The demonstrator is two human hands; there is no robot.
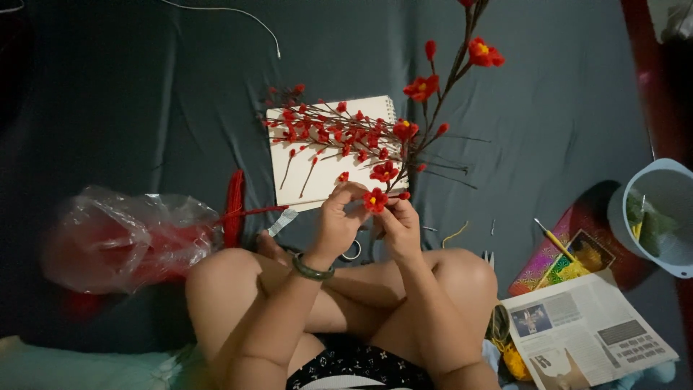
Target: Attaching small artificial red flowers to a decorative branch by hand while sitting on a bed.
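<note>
I sit cross-legged on a dark sheet. My left hand (338, 218), with a green bangle on the wrist, and my right hand (399, 225) meet in front of my knees, both pinching a small red flower with a yellow centre (375, 199). That flower sits at the base of a dark branch (449, 81) rising up and to the right, bearing more red flowers. Just beyond my hands lies a white spiral notebook (307, 180) with several red bud stems (328, 133) spread over it.
A clear plastic bag with red material (119, 235) lies at left, a skein of red yarn (234, 206) beside it. At right are a newspaper (588, 332), a colourful patterned pad with a pencil (559, 249) and a pale blue bucket (660, 217). A white cord (238, 14) lies at top.
</note>
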